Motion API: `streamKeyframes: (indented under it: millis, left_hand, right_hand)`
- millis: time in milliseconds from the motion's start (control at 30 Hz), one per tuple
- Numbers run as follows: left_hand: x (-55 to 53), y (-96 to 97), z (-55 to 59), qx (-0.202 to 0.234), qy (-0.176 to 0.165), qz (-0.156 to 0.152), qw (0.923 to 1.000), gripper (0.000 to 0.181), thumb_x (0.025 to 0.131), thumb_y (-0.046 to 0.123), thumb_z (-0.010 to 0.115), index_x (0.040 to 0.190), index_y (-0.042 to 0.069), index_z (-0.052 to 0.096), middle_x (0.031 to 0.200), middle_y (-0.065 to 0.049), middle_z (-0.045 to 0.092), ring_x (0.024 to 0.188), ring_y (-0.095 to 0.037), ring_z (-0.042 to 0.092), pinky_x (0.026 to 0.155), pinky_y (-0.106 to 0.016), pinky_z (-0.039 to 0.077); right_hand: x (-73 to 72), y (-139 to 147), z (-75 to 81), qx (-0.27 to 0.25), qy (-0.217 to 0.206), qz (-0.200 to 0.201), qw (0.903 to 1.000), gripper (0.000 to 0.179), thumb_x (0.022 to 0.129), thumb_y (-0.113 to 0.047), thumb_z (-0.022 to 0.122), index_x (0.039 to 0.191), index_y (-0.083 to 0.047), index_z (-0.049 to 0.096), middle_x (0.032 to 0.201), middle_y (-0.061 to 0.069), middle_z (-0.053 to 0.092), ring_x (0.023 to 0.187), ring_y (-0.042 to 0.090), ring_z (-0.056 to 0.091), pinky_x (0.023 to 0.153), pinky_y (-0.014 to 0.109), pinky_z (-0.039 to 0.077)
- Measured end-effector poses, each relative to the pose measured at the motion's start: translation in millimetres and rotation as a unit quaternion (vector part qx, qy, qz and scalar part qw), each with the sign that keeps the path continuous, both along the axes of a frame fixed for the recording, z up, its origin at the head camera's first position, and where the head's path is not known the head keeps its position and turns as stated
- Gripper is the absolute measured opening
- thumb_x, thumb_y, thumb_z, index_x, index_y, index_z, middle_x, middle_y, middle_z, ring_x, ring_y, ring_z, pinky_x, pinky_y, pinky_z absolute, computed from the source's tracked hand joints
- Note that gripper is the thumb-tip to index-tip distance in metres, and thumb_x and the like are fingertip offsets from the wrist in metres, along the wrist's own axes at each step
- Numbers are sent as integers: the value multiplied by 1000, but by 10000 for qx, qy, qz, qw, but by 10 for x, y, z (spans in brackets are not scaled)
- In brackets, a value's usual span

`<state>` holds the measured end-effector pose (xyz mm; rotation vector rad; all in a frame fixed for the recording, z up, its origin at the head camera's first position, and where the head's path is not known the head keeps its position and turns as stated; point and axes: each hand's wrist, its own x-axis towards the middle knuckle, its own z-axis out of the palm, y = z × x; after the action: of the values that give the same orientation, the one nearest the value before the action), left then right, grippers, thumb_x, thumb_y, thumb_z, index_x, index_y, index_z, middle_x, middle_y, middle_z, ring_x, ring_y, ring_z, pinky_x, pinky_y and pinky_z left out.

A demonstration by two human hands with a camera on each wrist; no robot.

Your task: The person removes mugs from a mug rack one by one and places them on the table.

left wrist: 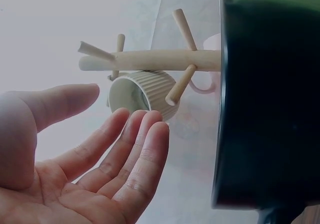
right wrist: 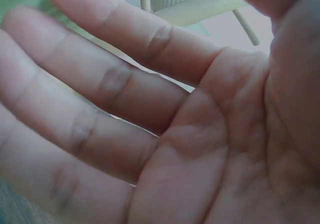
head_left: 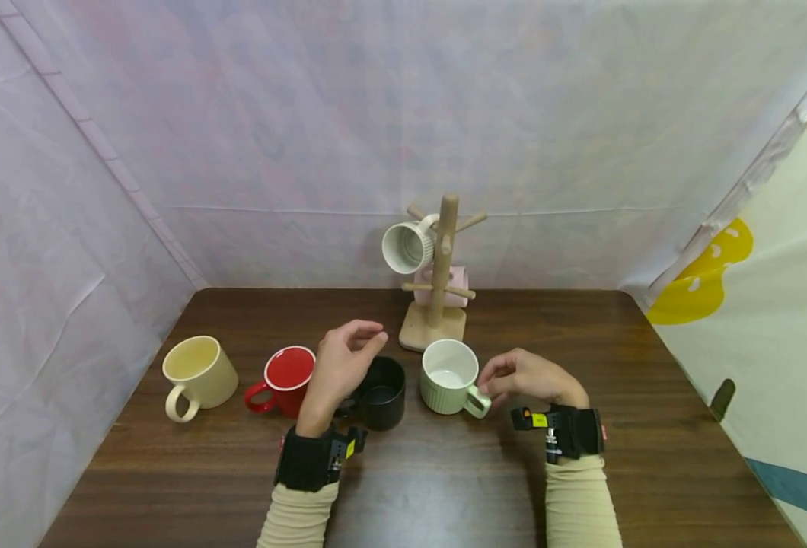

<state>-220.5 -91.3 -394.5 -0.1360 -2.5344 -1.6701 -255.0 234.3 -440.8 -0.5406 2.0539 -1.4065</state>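
A light green ribbed mug (head_left: 448, 380) stands upright on the table, its handle pointing toward my right hand (head_left: 530, 377). That hand's fingertips are right at the handle, and in the right wrist view its fingers (right wrist: 115, 79) are spread and fairly straight. My left hand (head_left: 343, 364) hovers beside the black mug (head_left: 383, 399), palm turned inward, fingers relaxed and nothing in them. The black mug looms large in the left wrist view. Behind both mugs, a wooden mug tree (head_left: 442, 266) carries a white ribbed mug (head_left: 406, 245) on an upper peg and a pink mug (head_left: 457, 281) lower down.
To the left, a red mug (head_left: 290, 377) sits partly behind my left forearm, and a pale yellow mug (head_left: 201, 373) is farther left. The brown wooden table (head_left: 438, 487) ends at white curtains (head_left: 294, 152) behind and at the left side.
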Motion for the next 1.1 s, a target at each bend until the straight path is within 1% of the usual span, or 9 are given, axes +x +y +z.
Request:
streamKeyframes:
  millis: [167, 300, 533, 833, 967, 1100]
  left_hand:
    - [-6, 0, -2, -6, 2, -10, 10000, 26, 95, 26, 68, 117, 12, 71, 115, -9, 73, 107, -28, 68, 94, -47, 54]
    - [-10, 3, -14, 1, -17, -9, 10000, 27, 95, 26, 68, 118, 12, 70, 115, -9, 73, 107, -28, 68, 94, -47, 54]
    - [-30, 5, -13, -36, 26, 8, 10000, 27, 95, 25, 68, 118, 11, 70, 114, -10, 73, 107, -28, 69, 94, -46, 54]
    - [-103, -7, 65, -142, 267, -11, 9995, 27, 94, 24, 69, 117, 9, 70, 114, -11, 73, 106, -28, 69, 95, -45, 54]
    - [-137, 4, 140, -228, 341, 37, 9992, 27, 94, 24, 69, 115, 8, 70, 112, -12, 74, 105, -27, 70, 96, -44, 54]
    - [-202, 36, 234, -353, 481, 94, 9982, 27, 93, 24, 69, 114, 7, 71, 109, -12, 75, 102, -27, 71, 93, -44, 55]
  right_hand:
    - [11, 12, 29, -37, -10, -107, 9999, 26, 91, -11, 70, 107, 9, 67, 95, 11, 73, 84, 22, 72, 85, 59, 56]
    - [17, 12, 34, -72, 29, -104, 9999, 26, 91, -10, 69, 107, 9, 67, 96, 14, 73, 84, 22, 72, 85, 59, 56]
    - [17, -7, 26, -44, 102, -41, 9999, 22, 92, -10, 68, 106, 8, 67, 95, 12, 72, 83, 20, 71, 84, 58, 56]
    - [20, -3, 44, 48, 176, -41, 9998, 22, 93, -10, 67, 107, 7, 67, 95, 11, 72, 83, 20, 71, 84, 57, 56]
    - [23, -5, 54, 47, 180, -22, 9998, 23, 93, -11, 67, 107, 7, 67, 95, 11, 71, 83, 20, 71, 84, 56, 57]
    - [26, -11, 63, -2, 176, 0, 9998, 23, 93, -11, 67, 107, 7, 67, 94, 10, 71, 83, 19, 71, 84, 56, 57]
